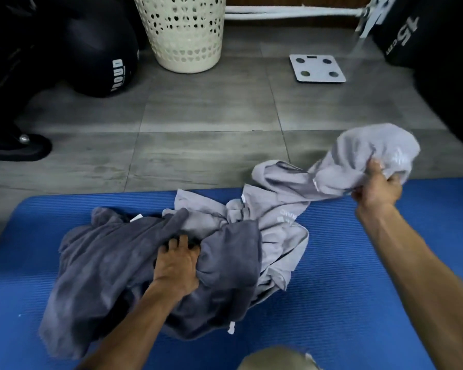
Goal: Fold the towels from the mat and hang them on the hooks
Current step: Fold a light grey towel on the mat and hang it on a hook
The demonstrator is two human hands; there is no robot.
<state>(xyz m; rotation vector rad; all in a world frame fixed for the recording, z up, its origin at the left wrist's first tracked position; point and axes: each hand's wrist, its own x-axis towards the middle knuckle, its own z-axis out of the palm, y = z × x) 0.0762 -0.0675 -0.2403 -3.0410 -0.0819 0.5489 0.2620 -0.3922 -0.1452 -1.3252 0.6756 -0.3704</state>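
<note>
Okay, left hand point(175, 265) digs curled fingers into the dark grey towel point(102, 265), bunched mid-mat toward the left edge of the blue mat point(345, 303). Right hand point(377, 186) grips a bunch of the light grey towel point(284, 217), lifted off past the mat's far right edge; the rest trails down onto the mat, touching the dark one. Beyond the far edge, on the tile floor point(211, 121): cream laundry basket point(183, 30), white scale point(317, 68), black bags point(96, 49).
</note>
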